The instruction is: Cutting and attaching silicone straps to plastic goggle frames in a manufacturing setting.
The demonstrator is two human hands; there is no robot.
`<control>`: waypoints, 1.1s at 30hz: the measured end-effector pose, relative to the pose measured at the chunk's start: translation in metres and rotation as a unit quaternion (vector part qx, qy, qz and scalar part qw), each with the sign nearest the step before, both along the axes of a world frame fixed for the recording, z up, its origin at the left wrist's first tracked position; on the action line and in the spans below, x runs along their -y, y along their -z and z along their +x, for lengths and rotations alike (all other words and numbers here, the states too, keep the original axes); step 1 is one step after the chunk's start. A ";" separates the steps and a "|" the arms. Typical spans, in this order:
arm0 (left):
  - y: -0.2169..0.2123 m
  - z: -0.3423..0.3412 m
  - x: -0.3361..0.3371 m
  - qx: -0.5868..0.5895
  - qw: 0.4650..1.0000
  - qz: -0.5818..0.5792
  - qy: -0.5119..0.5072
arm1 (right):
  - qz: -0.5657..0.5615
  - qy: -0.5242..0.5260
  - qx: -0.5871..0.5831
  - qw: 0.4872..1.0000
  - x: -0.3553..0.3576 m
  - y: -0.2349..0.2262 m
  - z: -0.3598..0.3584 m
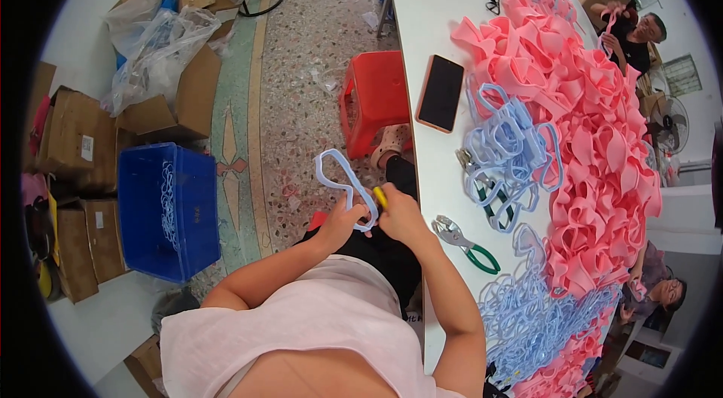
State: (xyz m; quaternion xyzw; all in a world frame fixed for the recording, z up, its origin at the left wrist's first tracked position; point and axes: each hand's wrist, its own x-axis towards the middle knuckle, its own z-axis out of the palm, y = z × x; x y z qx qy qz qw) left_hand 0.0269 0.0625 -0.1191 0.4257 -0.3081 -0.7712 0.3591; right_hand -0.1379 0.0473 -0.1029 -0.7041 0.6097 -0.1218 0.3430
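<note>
Fingers of the left hand (343, 223) grasped a pale blue band (358, 186), held up beside the white table (423, 18). Those of the right hand (401, 213) curled round a yellow tool (380, 197) just beside the band. Green-handled pliers (482, 257) lay near a phone (440, 93).

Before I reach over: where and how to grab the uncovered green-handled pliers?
Probably across both green handles, from above: the pliers lie flat on the white table, metal head toward its edge, handles pointing away from it. The right hand is nearest but holds a yellow object.
</note>
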 end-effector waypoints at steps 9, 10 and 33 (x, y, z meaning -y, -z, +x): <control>-0.042 -0.022 0.023 -0.031 0.997 -0.043 0.052 | 0.135 0.208 0.444 0.861 -0.032 -0.087 -0.036; -0.047 -0.029 0.026 -0.037 0.996 -0.045 0.067 | 0.108 0.225 0.433 0.866 -0.038 -0.090 -0.043; -0.101 -0.217 0.118 0.275 0.673 -0.685 0.045 | -0.180 0.463 -0.304 0.813 -0.124 -0.038 -0.242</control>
